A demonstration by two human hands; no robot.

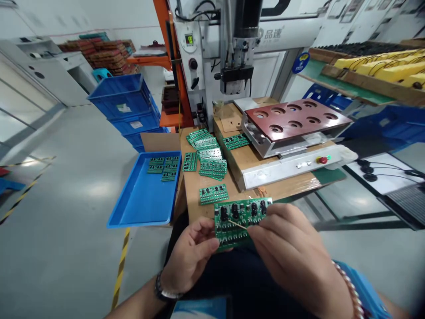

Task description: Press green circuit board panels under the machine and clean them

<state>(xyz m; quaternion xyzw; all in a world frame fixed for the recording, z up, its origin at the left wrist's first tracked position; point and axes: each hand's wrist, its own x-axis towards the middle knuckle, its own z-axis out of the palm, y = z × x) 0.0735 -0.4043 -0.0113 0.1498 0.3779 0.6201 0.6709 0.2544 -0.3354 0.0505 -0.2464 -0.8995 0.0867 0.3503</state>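
Observation:
A green circuit board (232, 228) with black components is held up above my lap. My left hand (191, 252) grips its left edge, thumb on the front face. Between the fingertips of my right hand (285, 243) is a thin, pale wooden stick (237, 224), its tip at a black component on the board's upper left. The right hand covers the board's right end. Just beyond, a single circuit board (214, 194) lies on the brown bench, and a fanned pile of circuit boards (212, 161) lies farther back.
A blue tray (142, 208) with several boards stands left of the bench. Behind it are stacked blue crates (122, 99). At the back right, a press machine (237, 62) stands over a reddish fixture plate (295, 117). Its front panel carries a red button (322, 160).

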